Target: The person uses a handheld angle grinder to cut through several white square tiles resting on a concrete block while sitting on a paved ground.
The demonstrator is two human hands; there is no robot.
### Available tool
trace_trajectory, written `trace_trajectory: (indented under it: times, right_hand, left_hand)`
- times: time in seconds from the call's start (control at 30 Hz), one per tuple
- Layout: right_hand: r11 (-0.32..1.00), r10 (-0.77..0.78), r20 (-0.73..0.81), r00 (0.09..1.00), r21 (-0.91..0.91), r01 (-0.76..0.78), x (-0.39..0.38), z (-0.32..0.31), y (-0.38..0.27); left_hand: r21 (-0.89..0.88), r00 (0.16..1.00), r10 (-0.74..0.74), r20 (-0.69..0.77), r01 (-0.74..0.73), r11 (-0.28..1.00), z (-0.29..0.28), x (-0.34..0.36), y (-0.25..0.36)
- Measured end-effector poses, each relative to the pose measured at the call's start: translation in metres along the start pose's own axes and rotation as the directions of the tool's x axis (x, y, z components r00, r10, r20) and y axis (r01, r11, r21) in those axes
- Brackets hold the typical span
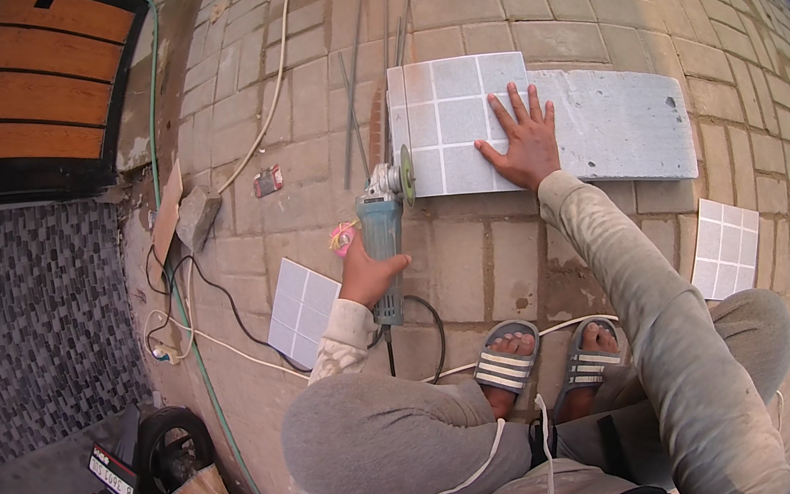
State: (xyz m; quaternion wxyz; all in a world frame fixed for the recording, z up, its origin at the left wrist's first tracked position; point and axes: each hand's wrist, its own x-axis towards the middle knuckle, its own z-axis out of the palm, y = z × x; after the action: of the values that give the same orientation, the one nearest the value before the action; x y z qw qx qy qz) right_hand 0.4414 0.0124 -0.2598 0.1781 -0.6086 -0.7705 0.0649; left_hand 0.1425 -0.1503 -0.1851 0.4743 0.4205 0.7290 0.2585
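Right hand (527,142) spread flat on the smooth gridded tile (461,121); left hand (365,271) gripping a stubby grinder (380,224), its round disc (407,174) perhaps touching.

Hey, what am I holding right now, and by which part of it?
Your left hand holds the grinder by its teal body, behind the head. Your right hand grips nothing; it lies flat on the tile.
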Motion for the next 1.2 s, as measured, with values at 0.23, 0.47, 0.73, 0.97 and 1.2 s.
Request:
trace_trajectory:
  times: [0.23,0.47,0.73,0.97,1.2]
  right_hand:
    - [1.0,0.0,0.002,1.0,-0.023,0.0,0.0,0.002,0.001]
    - [1.0,0.003,0.007,1.0,-0.001,-0.003,0.0,0.001,0.0]
    - [0.999,0.029,0.083,0.996,-0.023,-0.027,0.001,-0.002,-0.002]
    - [1.0,-0.003,0.001,1.0,-0.022,0.003,0.0,0.003,0.002]
    - [1.0,0.003,0.013,1.0,-0.018,-0.003,0.001,0.002,0.002]
  left_hand:
    - [0.004,1.0,0.012,-0.015,-0.012,1.0,0.001,-0.005,0.001]
    - [-0.035,0.999,-0.029,0.022,0.03,0.999,0.0,-0.011,-0.001]
    - [-0.016,1.0,0.022,0.003,-0.022,1.0,-0.001,-0.016,-0.006]
    - [-0.007,1.0,0.01,-0.003,-0.01,1.0,0.001,-0.016,-0.007]
    - [0.015,1.0,0.001,0.01,-0.002,1.0,-0.001,-0.018,-0.01]
